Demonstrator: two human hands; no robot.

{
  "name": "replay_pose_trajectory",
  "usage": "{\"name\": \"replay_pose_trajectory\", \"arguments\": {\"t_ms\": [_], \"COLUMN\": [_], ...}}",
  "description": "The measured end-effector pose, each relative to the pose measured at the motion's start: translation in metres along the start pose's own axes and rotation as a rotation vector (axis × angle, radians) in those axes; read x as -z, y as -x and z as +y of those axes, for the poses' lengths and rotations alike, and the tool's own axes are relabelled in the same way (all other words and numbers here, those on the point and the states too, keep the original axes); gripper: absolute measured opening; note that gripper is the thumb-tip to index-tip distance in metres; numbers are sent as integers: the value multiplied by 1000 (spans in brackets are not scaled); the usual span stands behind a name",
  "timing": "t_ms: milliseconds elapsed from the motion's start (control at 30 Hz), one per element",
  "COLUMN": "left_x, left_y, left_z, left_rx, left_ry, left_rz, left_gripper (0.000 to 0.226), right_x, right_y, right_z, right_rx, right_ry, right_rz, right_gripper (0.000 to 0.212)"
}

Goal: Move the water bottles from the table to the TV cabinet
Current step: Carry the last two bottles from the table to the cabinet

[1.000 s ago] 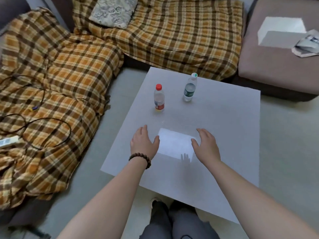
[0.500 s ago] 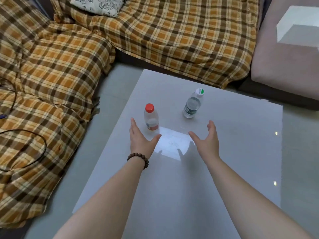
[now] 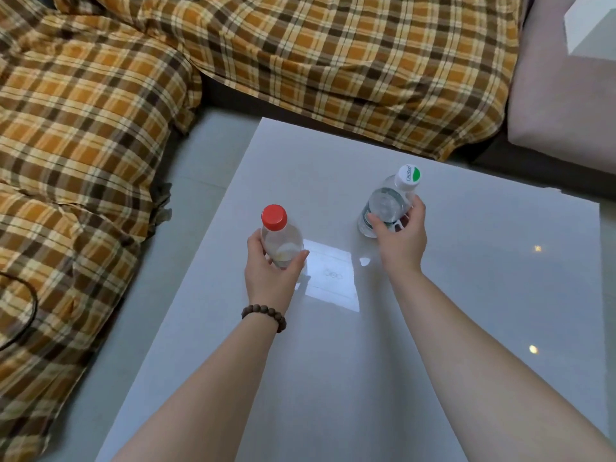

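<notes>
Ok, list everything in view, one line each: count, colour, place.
red-capped bottle: one, clear, left on table, in left hand.
white-capped bottle: one, clear, cap white and green, right on table, in right hand.
table: one, glossy white, centre.
plaid blanket: orange-brown, over sofa, left and top.
cable: black, left edge, on blanket.
cushion: one, pinkish, top right.
box: one, white, top right corner.
bead bracelet: one, brown, left wrist.
hands: left hand, right hand, each closed around a bottle.

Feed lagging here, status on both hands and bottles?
Left hand shut on red-cap bottle. Right hand shut on green-cap bottle. Table path unobstructed.
</notes>
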State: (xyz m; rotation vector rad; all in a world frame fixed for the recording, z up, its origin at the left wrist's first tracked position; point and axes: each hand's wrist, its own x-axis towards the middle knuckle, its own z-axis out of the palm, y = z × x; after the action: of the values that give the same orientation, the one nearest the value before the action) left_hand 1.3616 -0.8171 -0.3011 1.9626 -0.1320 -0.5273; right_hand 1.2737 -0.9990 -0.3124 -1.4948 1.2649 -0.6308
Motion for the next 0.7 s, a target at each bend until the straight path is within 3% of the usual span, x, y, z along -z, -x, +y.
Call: {"name": "replay_pose_trajectory", "arguments": {"t_ms": [167,500,700], "left_x": [16,70,78], "left_y": [18,115,193], "left_z": [27,118,151], "left_rx": [-53,-183,-339], "left_ry": [-43,-198,-252], "left_rz": [-42,-323,-540], "left_gripper": [55,65,61], "right_x": [30,159,226], "right_y": [34,173,263], "right_z": [-13,-90,-108], "right_rx": [-27,-30,-26], "right_ry": [-25,-11,-32], "right_rz": [-10,48,251], "right_gripper": [65,62,67]}}
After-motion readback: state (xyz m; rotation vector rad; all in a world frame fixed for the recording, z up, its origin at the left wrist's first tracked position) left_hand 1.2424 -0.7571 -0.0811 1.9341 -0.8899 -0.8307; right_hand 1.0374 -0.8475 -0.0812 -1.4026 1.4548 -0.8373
